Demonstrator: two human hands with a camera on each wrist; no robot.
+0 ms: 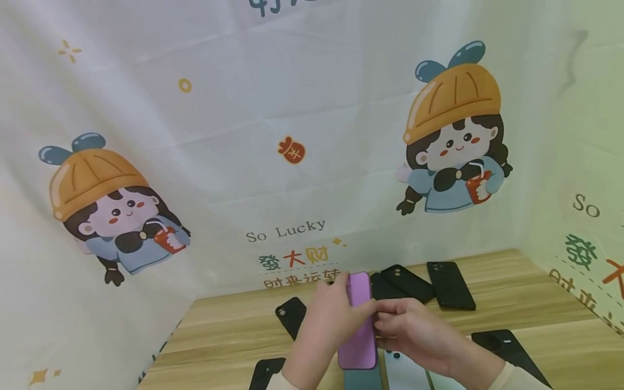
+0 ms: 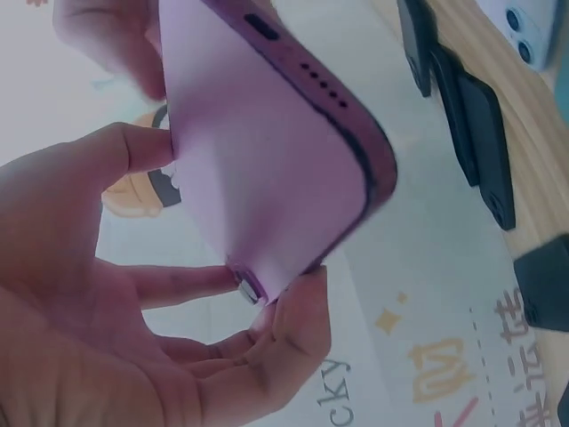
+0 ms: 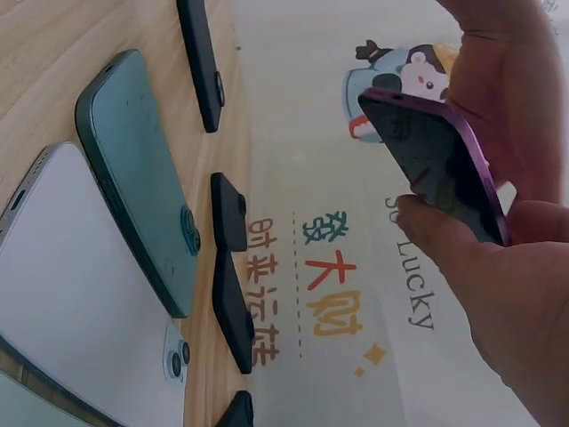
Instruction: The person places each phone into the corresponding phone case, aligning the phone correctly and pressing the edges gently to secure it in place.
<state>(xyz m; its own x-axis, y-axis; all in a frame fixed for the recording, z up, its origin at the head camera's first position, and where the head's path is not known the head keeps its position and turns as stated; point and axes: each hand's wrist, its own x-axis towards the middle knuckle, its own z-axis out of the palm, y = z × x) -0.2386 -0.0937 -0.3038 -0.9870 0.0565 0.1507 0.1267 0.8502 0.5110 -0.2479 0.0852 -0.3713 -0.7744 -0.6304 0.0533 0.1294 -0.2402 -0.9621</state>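
A purple phone [image 1: 358, 346] is held upright between both hands above the wooden table. My left hand [image 1: 326, 311] grips its left side, thumb across the purple face. In the left wrist view, the fingers of that hand curl around the phone's camera end, while the port and speaker holes show at the other end. My right hand [image 1: 419, 330] pinches the phone's right edge. Seen from the right wrist, the phone's dark glossy face [image 3: 436, 160] has a fingertip of the right hand against it. The left hand [image 3: 516, 107] is behind it there.
Below the hands lie a teal phone [image 3: 133, 169] and a white phone [image 3: 89, 276]. Black phones or cases [image 1: 450, 286] lie along the table's back edge, with others at the left [image 1: 291, 316] and right [image 1: 509, 349]. A printed cloth [image 1: 219, 162] hangs behind.
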